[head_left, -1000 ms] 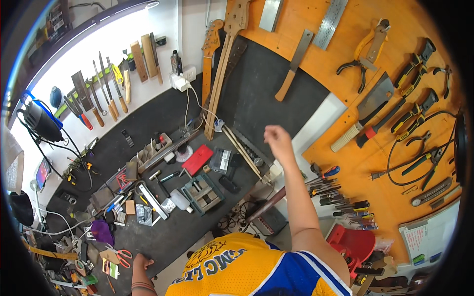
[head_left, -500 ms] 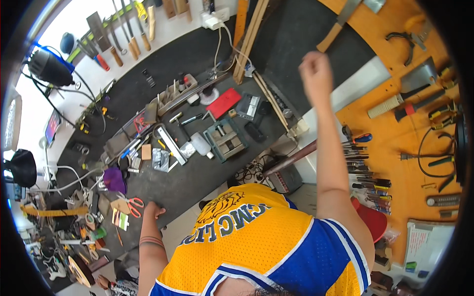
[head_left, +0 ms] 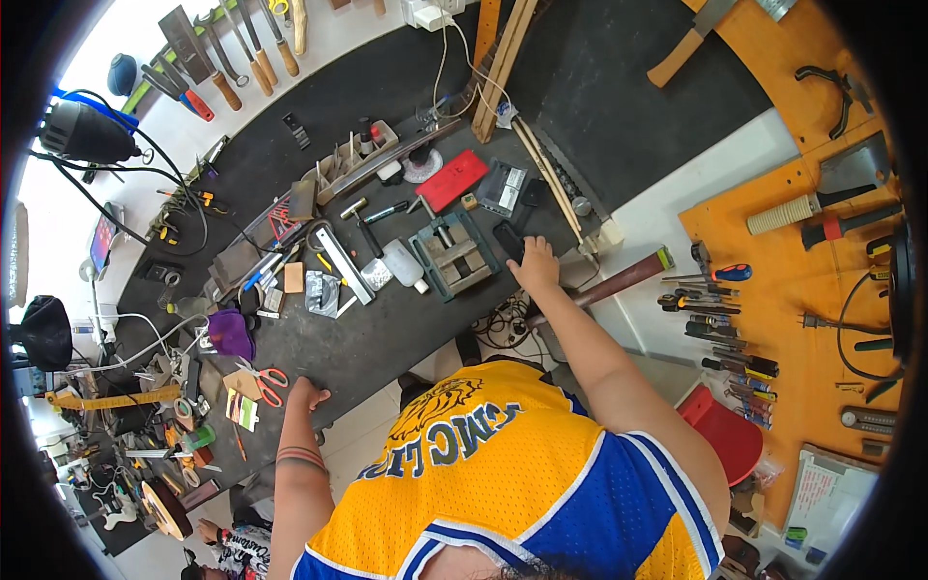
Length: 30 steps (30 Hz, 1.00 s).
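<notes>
My right hand [head_left: 535, 268] is over the front edge of the dark workbench, fingers stretched out and apart, holding nothing I can see. Just beyond its fingertips lies a small black oblong object [head_left: 507, 239]. To the left of that stands a green-grey bench vise [head_left: 454, 256] with metal jaws. My left hand [head_left: 307, 395] rests at the bench's front edge, thumb pointing right; its other fingers are mostly hidden. Nearest to it are orange-handled scissors [head_left: 271, 387] and a coloured card [head_left: 242, 411].
A white-headed mallet [head_left: 401, 264], a steel bar [head_left: 345, 266], a red case [head_left: 451, 181] and a purple cloth-like item [head_left: 230, 334] lie on the bench. Tools hang on an orange board [head_left: 764, 237] at right. A red stool seat [head_left: 723, 433] stands behind my right arm. Another person [head_left: 246, 541] is at lower left.
My right hand has come down and left, from raised over the far right of the bench to beside the black object, its fingers now spread. The left hand stays at the edge.
</notes>
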Each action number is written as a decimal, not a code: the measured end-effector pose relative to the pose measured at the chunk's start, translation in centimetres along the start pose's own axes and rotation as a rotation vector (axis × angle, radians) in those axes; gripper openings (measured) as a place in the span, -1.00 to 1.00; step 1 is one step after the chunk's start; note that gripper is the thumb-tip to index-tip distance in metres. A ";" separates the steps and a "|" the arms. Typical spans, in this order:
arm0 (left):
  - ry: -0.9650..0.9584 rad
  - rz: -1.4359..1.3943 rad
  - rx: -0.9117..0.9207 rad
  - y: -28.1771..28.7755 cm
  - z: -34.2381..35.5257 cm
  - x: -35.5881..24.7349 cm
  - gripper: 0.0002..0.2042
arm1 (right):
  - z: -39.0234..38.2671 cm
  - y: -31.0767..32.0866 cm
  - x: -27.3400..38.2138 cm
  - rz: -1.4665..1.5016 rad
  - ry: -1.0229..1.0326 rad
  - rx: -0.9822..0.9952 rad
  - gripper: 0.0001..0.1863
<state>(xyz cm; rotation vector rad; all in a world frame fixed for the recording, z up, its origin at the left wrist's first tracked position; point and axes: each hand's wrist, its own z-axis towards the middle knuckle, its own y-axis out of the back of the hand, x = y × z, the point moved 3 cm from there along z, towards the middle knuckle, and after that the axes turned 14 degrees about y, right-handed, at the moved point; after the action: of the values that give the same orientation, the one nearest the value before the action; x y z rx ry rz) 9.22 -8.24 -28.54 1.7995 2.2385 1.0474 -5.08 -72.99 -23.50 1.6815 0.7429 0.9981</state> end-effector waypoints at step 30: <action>-0.951 -0.691 0.677 -3.7 -28.8 -3.8 -0.52 | -12.9 5.6 21.8 0.767 0.604 1.464 -0.31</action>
<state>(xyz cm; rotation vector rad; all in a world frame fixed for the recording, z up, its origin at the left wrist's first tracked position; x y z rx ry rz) -6.07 -24.96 -9.90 1.0405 2.2686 -0.6299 -6.18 -50.69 -10.37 3.1137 1.4756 1.7162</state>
